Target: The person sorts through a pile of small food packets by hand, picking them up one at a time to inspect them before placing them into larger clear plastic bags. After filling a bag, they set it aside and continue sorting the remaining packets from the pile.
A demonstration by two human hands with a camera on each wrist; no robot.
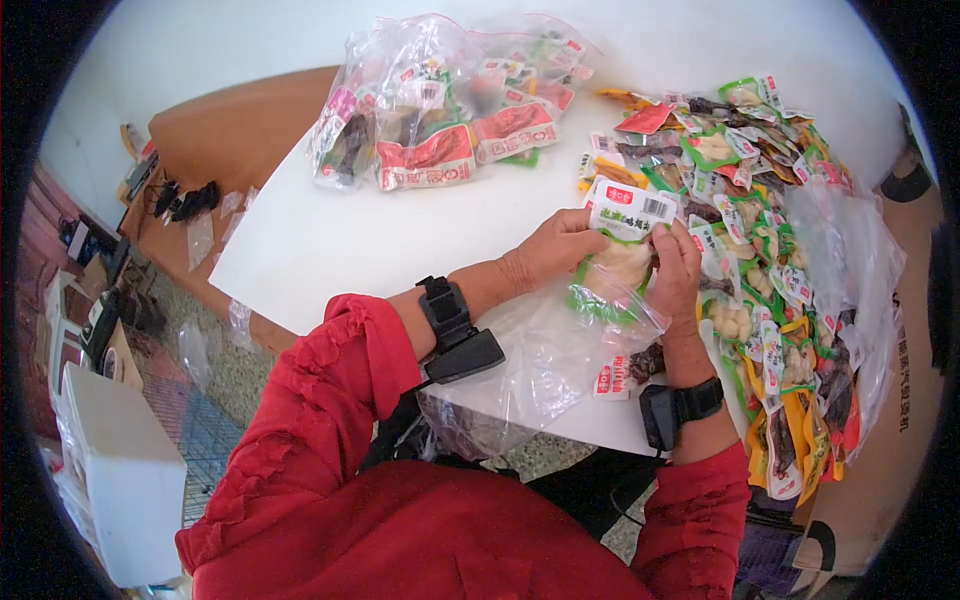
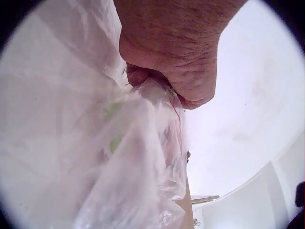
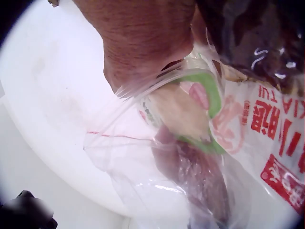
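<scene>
Both hands meet over a green-edged snack packet [image 1: 618, 262] with a white label at its top. The left hand [image 1: 560, 250] pinches its left side, thumb on the front; the right hand [image 1: 676, 270] grips the right side. A clear plastic bag [image 1: 540, 345] hangs below and around the packet's lower part. In the left wrist view the left hand [image 2: 171, 52] is curled at the edge of the clear bag [image 2: 138, 162]. In the right wrist view the right hand [image 3: 143, 47] is beside the bag's mouth, with the green-edged packet [image 3: 183, 112] inside the bag opening.
A large pile of assorted packets [image 1: 760, 250] covers the table's right side, with an empty-looking clear bag [image 1: 860, 270] over its edge. Filled clear bags [image 1: 430, 110] lie at the back of the white table [image 1: 300, 240]. A red-and-white packet [image 1: 612, 378] lies near the front edge.
</scene>
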